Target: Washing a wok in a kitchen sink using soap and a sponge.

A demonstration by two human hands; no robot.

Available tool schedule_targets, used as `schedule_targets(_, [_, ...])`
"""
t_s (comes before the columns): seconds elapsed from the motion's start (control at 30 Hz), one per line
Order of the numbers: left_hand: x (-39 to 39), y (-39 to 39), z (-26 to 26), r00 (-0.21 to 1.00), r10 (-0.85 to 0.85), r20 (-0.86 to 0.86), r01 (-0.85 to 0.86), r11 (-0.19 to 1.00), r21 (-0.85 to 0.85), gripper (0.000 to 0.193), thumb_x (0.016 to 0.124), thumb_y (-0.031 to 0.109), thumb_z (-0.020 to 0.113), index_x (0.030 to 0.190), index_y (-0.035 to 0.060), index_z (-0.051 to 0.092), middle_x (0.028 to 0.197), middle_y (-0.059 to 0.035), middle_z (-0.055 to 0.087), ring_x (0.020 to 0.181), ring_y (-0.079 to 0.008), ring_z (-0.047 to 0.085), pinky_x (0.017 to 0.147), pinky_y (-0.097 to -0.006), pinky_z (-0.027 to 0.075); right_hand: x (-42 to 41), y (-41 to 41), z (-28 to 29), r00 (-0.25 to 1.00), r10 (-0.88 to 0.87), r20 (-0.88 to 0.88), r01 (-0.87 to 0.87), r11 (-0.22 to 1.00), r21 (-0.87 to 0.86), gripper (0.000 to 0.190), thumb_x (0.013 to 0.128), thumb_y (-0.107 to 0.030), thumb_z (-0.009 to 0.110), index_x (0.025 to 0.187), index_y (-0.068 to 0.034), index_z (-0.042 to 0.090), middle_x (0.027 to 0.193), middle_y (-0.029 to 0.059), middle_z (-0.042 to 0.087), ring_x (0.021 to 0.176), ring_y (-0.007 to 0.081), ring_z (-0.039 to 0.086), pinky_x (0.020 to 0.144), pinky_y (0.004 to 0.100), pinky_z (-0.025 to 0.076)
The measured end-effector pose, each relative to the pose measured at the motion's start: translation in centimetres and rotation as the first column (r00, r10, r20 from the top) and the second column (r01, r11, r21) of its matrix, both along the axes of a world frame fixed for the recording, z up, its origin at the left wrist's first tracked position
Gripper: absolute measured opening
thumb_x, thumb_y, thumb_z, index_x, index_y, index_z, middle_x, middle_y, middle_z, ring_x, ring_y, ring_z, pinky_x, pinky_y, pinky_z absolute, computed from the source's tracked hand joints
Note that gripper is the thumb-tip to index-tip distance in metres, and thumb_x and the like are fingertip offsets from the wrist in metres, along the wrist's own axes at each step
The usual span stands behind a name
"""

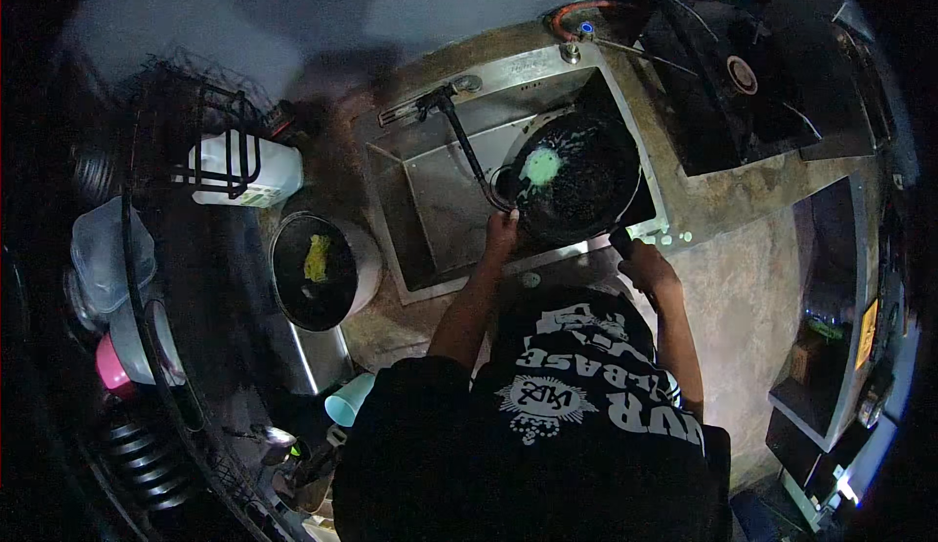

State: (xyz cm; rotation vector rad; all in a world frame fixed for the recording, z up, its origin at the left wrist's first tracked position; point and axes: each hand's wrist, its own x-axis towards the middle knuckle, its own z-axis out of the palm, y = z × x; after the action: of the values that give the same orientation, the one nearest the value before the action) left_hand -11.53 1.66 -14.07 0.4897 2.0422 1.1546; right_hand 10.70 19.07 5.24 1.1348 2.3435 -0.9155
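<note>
A large black frying pan (586, 183) lies tilted in the right part of a steel sink (454, 205), with a patch of pale suds (541, 166) on its inner left side. My right hand (651, 269) grips the pan's dark handle (621, 240) over the sink's front edge. At the pan's left rim, my left hand (503, 228) closes around the end of the black faucet spout (463, 139). Whether it also touches the pan is hard to see. Drops of suds (665, 239) dot the sink's front right corner.
Left of the sink stands a round bin (366, 264) with something yellow (316, 258) inside. A white jug (249, 168) sits behind a dark rack (132, 249) holding plastic containers (113, 256). A black stove (733, 95) occupies the counter on the right. A teal cup (349, 400) is low on the left.
</note>
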Motion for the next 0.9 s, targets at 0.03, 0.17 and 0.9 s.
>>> schedule_targets(0.03, [0.2, 0.1, -0.7, 1.0, 0.006, -0.004, -0.006, 1.0, 0.002, 0.028, 0.08, 0.026, 0.051, 0.093, 0.001, 0.052, 0.071, -0.0093, 0.053, 0.066, -0.0201, 0.051, 0.063, -0.0315, 0.04, -0.3, -0.1, 0.3, 1.0, 0.017, 0.004, -0.017, 1.0, -0.01, 0.03, 0.068, -0.014, 0.054, 0.085, 0.009, 0.047, 0.066, 0.0239, 0.056, 0.051, 0.0285, 0.057, 0.045, 0.0358, 0.046])
schedule_targets(0.17, [0.2, -2.2, -5.7, 0.984, 0.158, -0.076, -0.124, 0.934, 0.336, 0.025, 0.08, 0.025, 0.051, 0.082, 0.0005, 0.053, 0.059, -0.0042, 0.045, 0.055, -0.015, 0.042, 0.057, -0.0312, 0.036, -0.4, -0.6, 0.0, 0.992, 0.126, -0.01, -0.125, 0.988, 0.086, 0.032, 0.067, -0.016, 0.054, 0.086, 0.008, 0.047, 0.071, 0.0254, 0.056, 0.058, 0.0303, 0.058, 0.05, 0.0375, 0.046])
schedule_targets(0.9, [0.1, -0.4, 17.6, 0.525, 0.117, 0.843, -0.673, 0.664, 0.327, 0.035, 0.08, 0.044, 0.047, 0.071, 0.0104, 0.049, 0.06, -0.0026, 0.05, 0.055, -0.01, 0.048, 0.052, -0.0252, 0.038, 0.0, 0.4, -1.0, 0.993, 0.12, 0.02, -0.12, 0.992, -0.042, 0.036, 0.07, -0.022, 0.055, 0.089, 0.008, 0.045, 0.071, 0.0219, 0.057, 0.061, 0.027, 0.059, 0.054, 0.0373, 0.046])
